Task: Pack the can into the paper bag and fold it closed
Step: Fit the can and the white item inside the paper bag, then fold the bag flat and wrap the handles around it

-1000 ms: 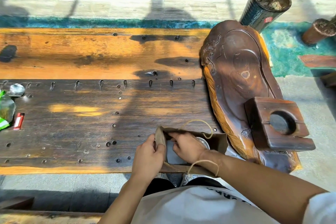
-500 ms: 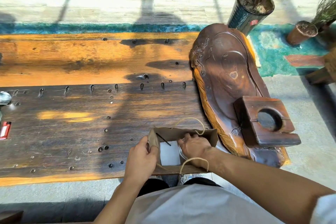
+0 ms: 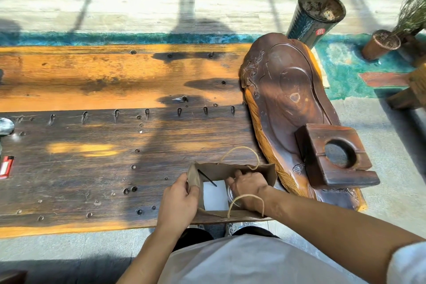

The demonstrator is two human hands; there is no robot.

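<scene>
A brown paper bag point(image 3: 267, 172) with twine handles stands open at the near edge of the wooden table point(image 3: 92, 168). My left hand point(image 3: 178, 202) pinches the bag's left rim and holds it open. My right hand point(image 3: 249, 188) reaches down inside the bag and rests on the can point(image 3: 230, 193), of which only a sliver of silver rim shows beside the fingers. A white base and a thin dark stick show on the bag's floor to the left of the can.
A large carved wooden tray point(image 3: 285, 104) with a square wooden block point(image 3: 334, 157) lies just right of the bag. A red lighter point(image 3: 6, 166) and a shiny object point(image 3: 5, 125) sit at the table's left edge. Plant pots point(image 3: 315, 18) stand on the floor beyond.
The right hand has gone a little deeper into the bag and covers more of the can. The left hand keeps its hold on the rim. The camera view has shifted leftward.
</scene>
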